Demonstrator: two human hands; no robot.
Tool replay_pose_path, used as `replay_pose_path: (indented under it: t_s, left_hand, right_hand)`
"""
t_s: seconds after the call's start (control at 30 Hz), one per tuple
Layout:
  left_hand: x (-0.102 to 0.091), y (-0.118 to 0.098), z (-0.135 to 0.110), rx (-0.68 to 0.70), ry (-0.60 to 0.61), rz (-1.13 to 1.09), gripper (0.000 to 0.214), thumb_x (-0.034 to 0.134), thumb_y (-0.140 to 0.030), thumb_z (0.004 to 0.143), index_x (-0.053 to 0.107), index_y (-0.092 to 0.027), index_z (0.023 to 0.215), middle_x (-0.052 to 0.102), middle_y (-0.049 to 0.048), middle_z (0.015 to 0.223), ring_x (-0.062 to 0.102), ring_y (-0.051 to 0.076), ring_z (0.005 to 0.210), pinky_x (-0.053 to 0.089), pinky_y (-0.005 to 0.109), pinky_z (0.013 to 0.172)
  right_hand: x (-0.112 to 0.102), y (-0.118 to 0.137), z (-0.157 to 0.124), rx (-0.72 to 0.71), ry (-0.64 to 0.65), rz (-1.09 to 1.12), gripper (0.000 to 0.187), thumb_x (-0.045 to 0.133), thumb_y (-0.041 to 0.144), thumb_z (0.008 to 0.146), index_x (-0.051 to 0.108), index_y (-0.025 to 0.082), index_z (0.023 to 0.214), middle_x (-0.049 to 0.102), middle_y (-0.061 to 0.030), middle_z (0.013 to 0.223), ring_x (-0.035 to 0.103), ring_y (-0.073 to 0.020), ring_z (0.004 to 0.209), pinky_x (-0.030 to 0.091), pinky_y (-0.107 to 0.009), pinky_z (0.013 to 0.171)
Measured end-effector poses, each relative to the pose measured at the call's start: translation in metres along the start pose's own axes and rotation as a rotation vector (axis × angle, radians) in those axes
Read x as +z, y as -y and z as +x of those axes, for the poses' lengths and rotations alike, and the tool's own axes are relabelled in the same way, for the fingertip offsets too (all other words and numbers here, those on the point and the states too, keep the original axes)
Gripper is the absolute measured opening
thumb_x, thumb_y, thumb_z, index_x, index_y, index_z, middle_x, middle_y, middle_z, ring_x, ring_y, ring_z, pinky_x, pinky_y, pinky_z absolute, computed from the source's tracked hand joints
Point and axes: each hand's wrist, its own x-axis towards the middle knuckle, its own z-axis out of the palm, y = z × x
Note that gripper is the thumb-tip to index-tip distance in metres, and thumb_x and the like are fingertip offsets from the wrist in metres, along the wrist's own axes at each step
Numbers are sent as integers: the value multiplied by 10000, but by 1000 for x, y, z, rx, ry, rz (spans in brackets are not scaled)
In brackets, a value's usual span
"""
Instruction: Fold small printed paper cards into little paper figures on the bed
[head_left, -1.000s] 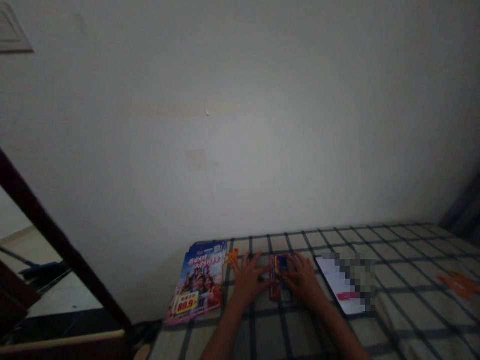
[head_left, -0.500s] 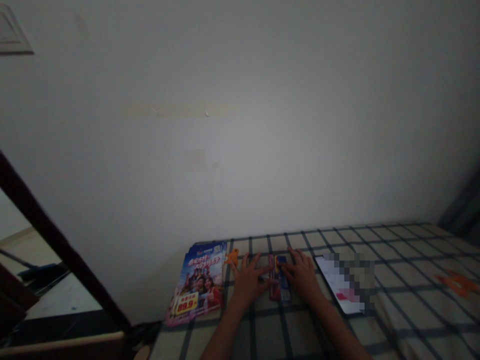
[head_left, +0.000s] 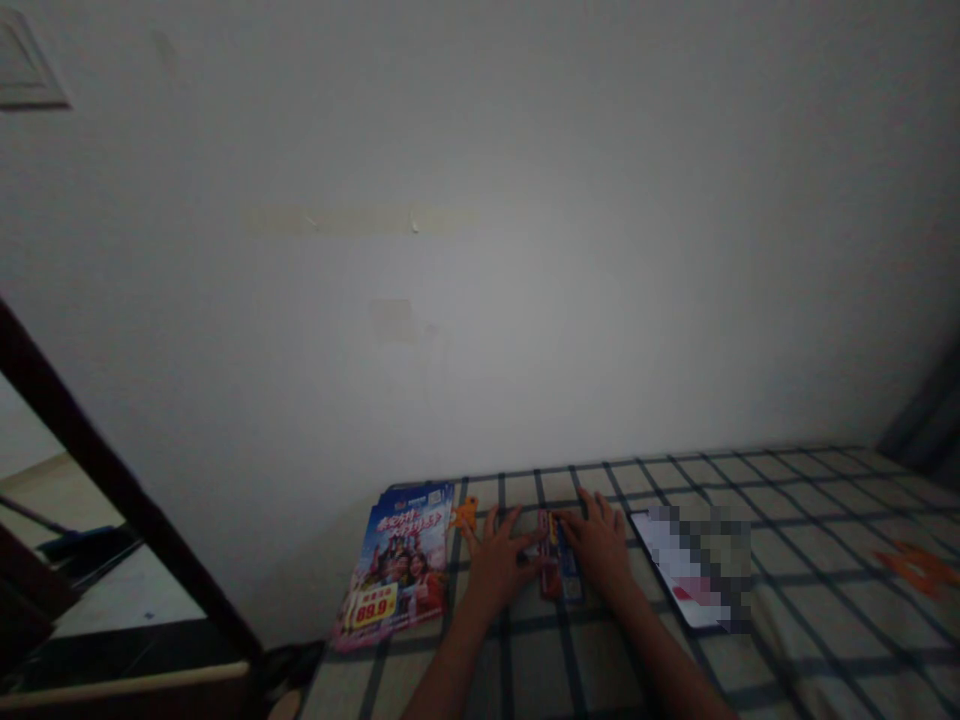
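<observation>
A narrow folded flyer, red and blue with print, lies flat on the checked cloth between my hands. My left hand rests on its left side with fingers spread, thumb and index touching its edge. From the other side my right hand lies with fingers apart, one fingertip near the flyer's upper end. Both hands cover parts of its edges. To the left is a stack of blue and pink flyers with a group of people and "89.9" printed on the top one.
A device with a lit screen, partly pixelated, lies right of my right hand. Orange figures are on the checked cloth. A white wall rises behind; a dark slanted post stands at left.
The fingers of my right hand have shifted slightly along the folded flyer, toward its upper end. My left hand and the stack stay almost where they were.
</observation>
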Motion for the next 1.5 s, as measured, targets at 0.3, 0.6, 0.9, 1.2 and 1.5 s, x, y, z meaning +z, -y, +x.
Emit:
replay_pose_path:
  t_s: [0.3,0.6,0.9,1.2,1.5]
  left_hand:
    - [-6,-5,-3,-16,21,3,475,530,-742,831,538,-597,1284,365,-73,1582,187,411,1473,-21,799,1083]
    - [-5,-5,-4,-20,12,45,466,527,-709,856,509,-598,1308,351,-80,1588,188,405,1472,-27,789,1090]
    - [-1,-4,-3,-21,-5,16,476,520,-735,842,500,-617,1303,359,-81,1584,183,401,1478,-72,810,1061]
    - [-1,-4,-4,-30,-6,20,493,485,-741,854,494,-595,1325,334,-55,1599,175,390,1484,-68,789,1079]
    - [-5,-6,-5,-44,-1,8,512,498,-756,835,526,-572,1312,359,-15,1588,186,388,1482,-91,770,1085]
  right_hand:
    - [7,-1,0,-28,-36,40,338,476,413,966,598,483,1273,377,-26,1549,233,-351,1465,189,-656,1120]
    - [0,-3,0,-105,-74,129,292,522,429,939,679,410,1185,371,-46,1547,299,-326,1420,229,-613,1122]
    - [-1,-3,0,-97,-52,161,243,607,445,877,728,384,1080,455,-34,1481,314,-332,1393,226,-615,1109]
    - [-7,-10,1,-135,39,177,368,679,446,801,691,405,1167,399,-41,1530,271,-338,1435,199,-612,1129]
    - [-3,-16,-2,-153,104,190,501,692,475,756,638,420,1250,344,-30,1570,217,-342,1468,142,-622,1152]
